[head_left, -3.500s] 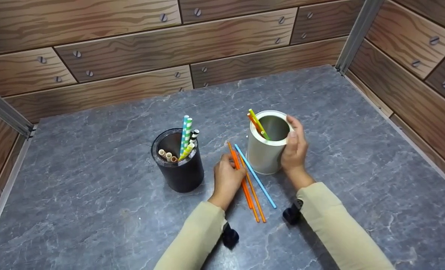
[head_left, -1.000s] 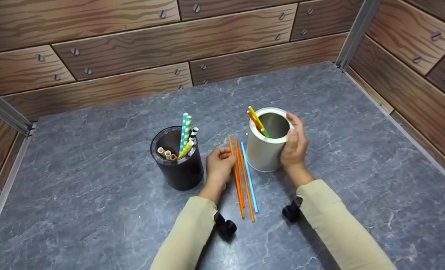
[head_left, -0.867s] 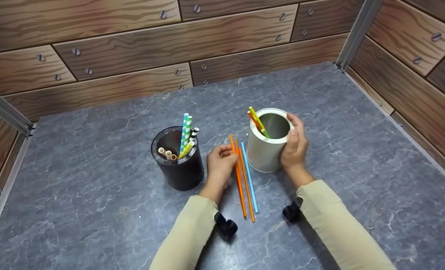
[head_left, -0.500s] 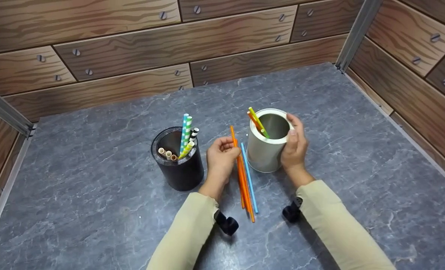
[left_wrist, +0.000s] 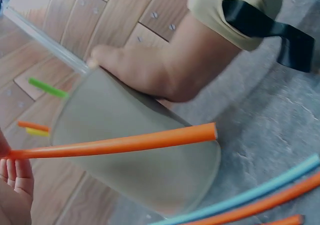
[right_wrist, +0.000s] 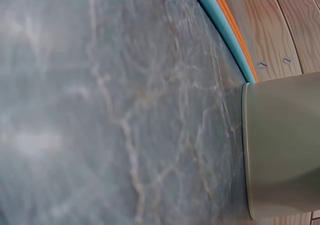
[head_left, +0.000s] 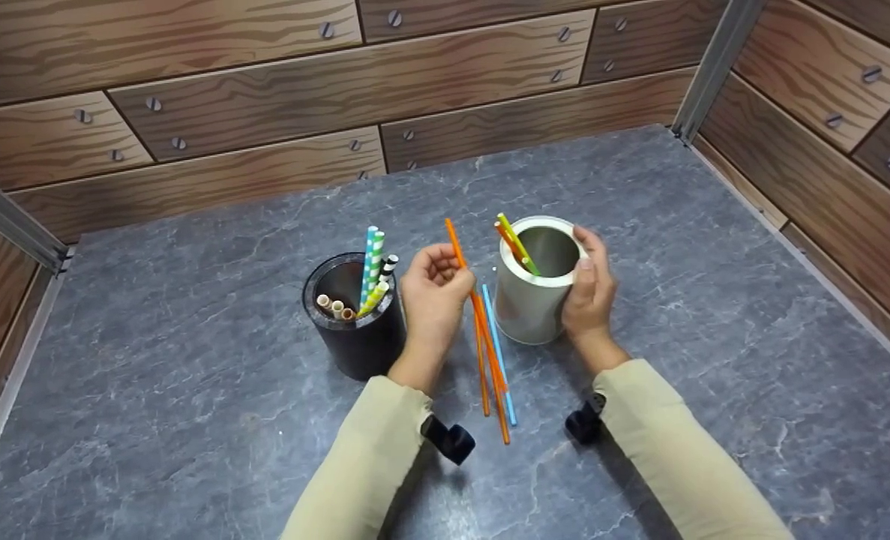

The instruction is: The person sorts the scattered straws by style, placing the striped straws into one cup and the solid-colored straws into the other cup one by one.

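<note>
My left hand (head_left: pixel 436 300) pinches an orange straw (left_wrist: pixel 135 142) between thumb and fingers. This straw is raised at a slant, and its lower end overlaps the straws on the table in the head view. My right hand (head_left: pixel 591 304) holds the far right side of an off-white cylindrical holder (head_left: pixel 525 311), thumb at the rim. Inside that holder lean a yellow-green straw (head_left: pixel 509 232) and an orange one. Between the hands, a light blue straw (head_left: pixel 512 409) and other orange straws (head_left: pixel 485 390) lie on the table.
Left of my left hand stands a black cylindrical holder (head_left: pixel 362 352) with several patterned paper straws (head_left: pixel 370 262) and brown-ended tubes in it. The grey marbled table (head_left: pixel 190 375) is bounded by wood-print walls (head_left: pixel 340 97).
My left hand has separated one orange straw from the others and lifted it up and slightly left. The loose straws have shifted together a little. My right hand stays on the off-white holder.
</note>
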Demonstrator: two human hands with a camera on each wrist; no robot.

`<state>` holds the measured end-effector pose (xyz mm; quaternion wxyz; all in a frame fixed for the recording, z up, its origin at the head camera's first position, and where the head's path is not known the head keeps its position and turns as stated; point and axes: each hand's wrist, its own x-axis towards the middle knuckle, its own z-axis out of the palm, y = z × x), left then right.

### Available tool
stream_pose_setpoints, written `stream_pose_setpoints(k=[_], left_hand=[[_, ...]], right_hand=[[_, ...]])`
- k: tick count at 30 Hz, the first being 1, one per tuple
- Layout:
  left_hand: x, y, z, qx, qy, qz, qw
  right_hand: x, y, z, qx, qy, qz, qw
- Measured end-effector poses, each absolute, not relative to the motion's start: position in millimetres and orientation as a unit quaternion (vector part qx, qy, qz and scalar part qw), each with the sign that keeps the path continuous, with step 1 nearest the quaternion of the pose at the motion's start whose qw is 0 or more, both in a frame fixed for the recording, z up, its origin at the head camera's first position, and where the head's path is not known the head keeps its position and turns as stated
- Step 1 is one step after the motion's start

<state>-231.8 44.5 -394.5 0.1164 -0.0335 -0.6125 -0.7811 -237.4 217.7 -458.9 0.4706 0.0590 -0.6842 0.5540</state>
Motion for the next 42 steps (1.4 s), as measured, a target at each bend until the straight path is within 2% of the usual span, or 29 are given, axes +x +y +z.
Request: stream_pose_setpoints(k=[24,32,42], left_hand=[[-210.2,37.7,-341.7,-0.144,-0.499,-0.812,0.268],[-205.7,37.0,-332.4,-0.153,-0.456,-0.823,0.301],[-203.0,40.7,-337.3,-0.215,-0.456,-0.791,0.347]], right_hand=[[-237.5,216.9,-459.7,0.062,-0.682,0.554,0.473],[-238.1,216.6,-459.9,0.063,-0.679,0.553,0.478],[-238.7,217.9,-460.4,0.068,-0.684,0.553,0.471]])
